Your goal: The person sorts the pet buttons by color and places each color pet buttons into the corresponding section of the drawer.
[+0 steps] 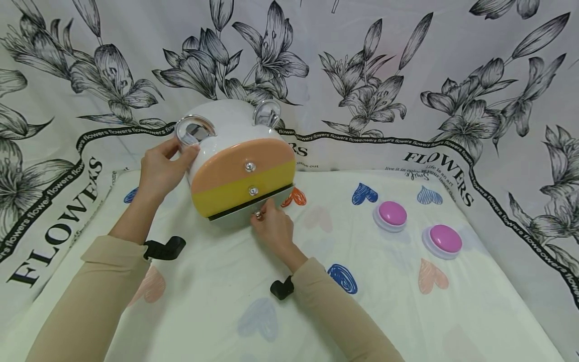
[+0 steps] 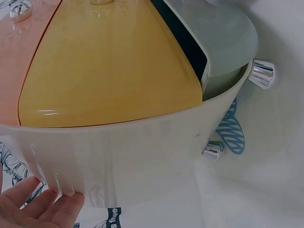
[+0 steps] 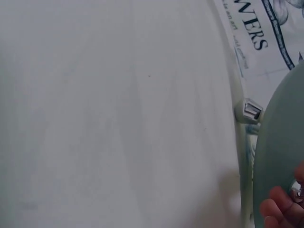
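Observation:
A small rounded drawer cabinet (image 1: 226,115) with a white shell and two chrome ears stands tilted in the head view. Its front has an orange drawer (image 1: 221,163), a yellow drawer (image 1: 226,198) and a pale green bottom drawer (image 1: 235,217). My left hand (image 1: 163,168) holds the shell's side by the left ear; its fingertips (image 2: 71,202) rest on the white wall. With my right hand (image 1: 273,226) I pinch the silver knob (image 1: 259,214) of the green drawer. That drawer juts out from the yellow one, leaving a dark gap (image 2: 183,42).
Two pink push-button domes (image 1: 392,213) with pale bases sit on the heart-print cloth (image 1: 384,311) at right. Behind the cabinet hangs a white floral curtain (image 1: 312,115). Short chrome feet (image 2: 262,74) stick out under the cabinet. Black wrist mounts (image 1: 166,248) project from both sleeves.

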`<state>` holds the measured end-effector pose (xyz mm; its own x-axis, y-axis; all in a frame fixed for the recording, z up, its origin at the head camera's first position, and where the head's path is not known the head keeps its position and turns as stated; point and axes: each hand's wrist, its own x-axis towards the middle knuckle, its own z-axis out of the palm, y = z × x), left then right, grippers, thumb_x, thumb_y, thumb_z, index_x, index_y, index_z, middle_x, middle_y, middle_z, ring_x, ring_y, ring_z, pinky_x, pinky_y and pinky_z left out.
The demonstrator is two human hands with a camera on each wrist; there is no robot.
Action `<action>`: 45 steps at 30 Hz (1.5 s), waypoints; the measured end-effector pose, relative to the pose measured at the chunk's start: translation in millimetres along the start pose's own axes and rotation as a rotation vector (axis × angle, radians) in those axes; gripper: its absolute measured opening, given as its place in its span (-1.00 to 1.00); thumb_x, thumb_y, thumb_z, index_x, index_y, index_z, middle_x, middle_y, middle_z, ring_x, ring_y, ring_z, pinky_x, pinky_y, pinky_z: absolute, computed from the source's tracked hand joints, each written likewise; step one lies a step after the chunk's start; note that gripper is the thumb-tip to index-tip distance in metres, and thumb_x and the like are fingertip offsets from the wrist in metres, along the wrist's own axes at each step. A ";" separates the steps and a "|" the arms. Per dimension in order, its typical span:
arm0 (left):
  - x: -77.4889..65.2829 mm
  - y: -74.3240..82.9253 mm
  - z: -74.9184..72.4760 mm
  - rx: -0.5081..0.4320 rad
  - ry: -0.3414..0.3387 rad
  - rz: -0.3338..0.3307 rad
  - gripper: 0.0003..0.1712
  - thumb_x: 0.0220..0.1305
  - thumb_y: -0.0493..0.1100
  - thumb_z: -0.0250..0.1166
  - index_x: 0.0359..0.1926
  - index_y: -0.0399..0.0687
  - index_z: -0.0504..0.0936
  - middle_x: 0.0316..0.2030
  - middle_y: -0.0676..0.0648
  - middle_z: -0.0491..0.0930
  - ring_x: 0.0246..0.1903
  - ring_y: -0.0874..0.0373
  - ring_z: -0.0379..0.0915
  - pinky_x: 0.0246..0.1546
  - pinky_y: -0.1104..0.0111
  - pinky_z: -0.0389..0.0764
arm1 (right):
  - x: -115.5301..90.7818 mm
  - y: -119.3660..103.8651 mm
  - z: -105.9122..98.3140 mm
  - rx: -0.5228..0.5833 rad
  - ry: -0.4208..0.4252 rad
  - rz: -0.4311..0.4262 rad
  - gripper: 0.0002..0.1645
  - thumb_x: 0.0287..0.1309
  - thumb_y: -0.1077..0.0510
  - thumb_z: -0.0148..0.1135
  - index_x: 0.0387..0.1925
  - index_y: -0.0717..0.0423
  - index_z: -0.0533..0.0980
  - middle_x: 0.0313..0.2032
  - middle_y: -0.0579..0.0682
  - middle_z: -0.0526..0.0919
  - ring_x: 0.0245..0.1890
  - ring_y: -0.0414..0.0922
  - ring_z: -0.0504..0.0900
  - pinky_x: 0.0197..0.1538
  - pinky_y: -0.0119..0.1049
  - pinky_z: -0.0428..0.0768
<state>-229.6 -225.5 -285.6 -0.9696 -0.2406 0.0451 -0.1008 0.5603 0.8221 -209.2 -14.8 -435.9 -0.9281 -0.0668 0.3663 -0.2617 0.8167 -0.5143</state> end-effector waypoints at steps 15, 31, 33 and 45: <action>0.5 -1.0 -0.3 0.008 0.002 0.008 -0.18 0.00 0.38 0.00 0.27 0.20 0.14 0.27 -0.01 0.09 0.27 0.08 -0.07 0.10 0.07 0.24 | -9.0 3.3 -4.5 0.010 0.027 0.017 -0.75 -0.15 -0.04 0.22 -0.52 -0.08 0.32 -0.65 -0.26 0.56 -0.74 -0.23 0.45 -0.76 -0.42 0.22; 0.0 -0.5 -1.6 -0.006 -0.008 0.011 -0.20 -0.01 0.38 0.02 0.26 0.22 0.17 0.27 -0.01 0.10 0.27 0.12 -0.08 0.15 0.11 0.20 | -26.8 8.5 -21.0 0.018 -0.041 0.048 -0.76 -0.14 -0.03 0.22 -0.54 -0.08 0.32 -0.68 -0.27 0.53 -0.78 -0.29 0.36 -0.77 -0.45 0.19; -0.1 -0.5 -1.9 -0.006 -0.008 0.013 -0.21 0.00 0.38 0.02 0.25 0.22 0.18 0.27 -0.02 0.10 0.27 0.13 -0.07 0.15 0.11 0.19 | -28.8 8.7 -23.3 0.016 -0.054 0.055 -0.75 -0.15 -0.04 0.23 -0.54 -0.08 0.33 -0.68 -0.28 0.53 -0.78 -0.29 0.37 -0.76 -0.45 0.20; 0.8 -1.4 -2.1 -0.014 -0.006 0.016 -0.21 -0.01 0.37 0.03 0.25 0.23 0.18 0.26 -0.02 0.11 0.27 0.12 -0.06 0.15 0.09 0.20 | -42.7 10.7 -33.9 0.005 -0.050 0.051 -0.75 -0.15 -0.04 0.24 -0.52 -0.07 0.35 -0.65 -0.29 0.57 -0.77 -0.31 0.38 -0.75 -0.48 0.21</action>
<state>-229.8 -228.1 -285.5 -0.9724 -0.2269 0.0554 -0.0817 0.5527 0.8293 -163.5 16.3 -430.7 -0.9524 -0.0534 0.3001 -0.2146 0.8168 -0.5355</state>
